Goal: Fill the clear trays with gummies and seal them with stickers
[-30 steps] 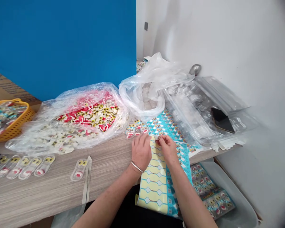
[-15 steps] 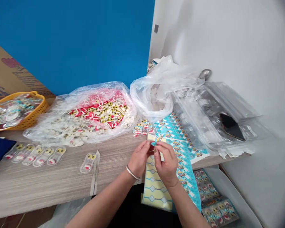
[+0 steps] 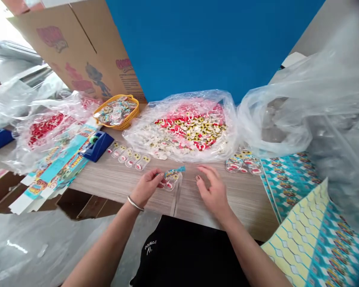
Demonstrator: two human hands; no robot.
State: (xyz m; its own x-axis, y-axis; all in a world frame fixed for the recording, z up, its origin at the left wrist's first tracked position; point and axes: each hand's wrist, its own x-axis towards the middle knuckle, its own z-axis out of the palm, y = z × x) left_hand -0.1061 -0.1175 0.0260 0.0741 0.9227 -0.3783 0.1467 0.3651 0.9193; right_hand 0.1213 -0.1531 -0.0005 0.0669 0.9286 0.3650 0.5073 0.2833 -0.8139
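Note:
My left hand (image 3: 148,186) pinches one end of a small blue printed sticker (image 3: 179,169). The sticker lies over the upper part of a clear plastic blister pack (image 3: 169,185), which holds a red-and-white piece and rests on the table. Under the pack runs a pale strip (image 3: 176,197) on the table top. To the right, my right hand (image 3: 214,193) hovers with its fingers apart and holds nothing. Several similar blister packs with yellow eye pieces (image 3: 130,157) stand in a row left of my left hand.
Behind is a clear bag of eye and mouth pieces (image 3: 194,127). A yellow basket (image 3: 131,118) and a blue tape dispenser (image 3: 98,146) are at left. Stickered packs (image 3: 243,163) lie right of it, and a sticker sheet (image 3: 296,235) hangs over the table's edge.
The view has swung left. Both hands have left the sticker sheet for the single blister pack, the left bringing a blue sticker; the right hand has let go and opened.

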